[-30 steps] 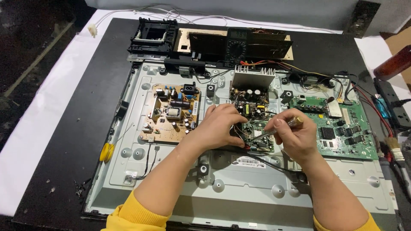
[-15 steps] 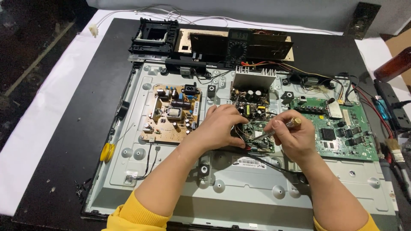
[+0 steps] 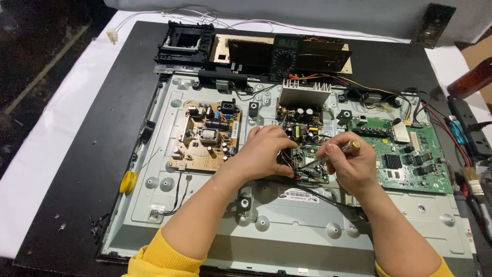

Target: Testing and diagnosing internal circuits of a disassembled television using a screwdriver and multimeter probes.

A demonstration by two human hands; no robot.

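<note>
Right grip (image 3: 348, 163) pinches a probe (image 3: 342, 150) over the middle board (image 3: 307, 164); left grip (image 3: 266, 152) curls beside wires (image 3: 328, 197).

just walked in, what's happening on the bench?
A person is working on the opened back of a flat-panel TV chassis. The left hand rests on the middle circuit board; the right hand holds a screwdriver, tip down on that board. A tan power board and green mainboard flank it.

A white-covered table (image 3: 46, 154) carries a black panel (image 3: 102, 154) under a metal chassis (image 3: 287, 225).
</note>
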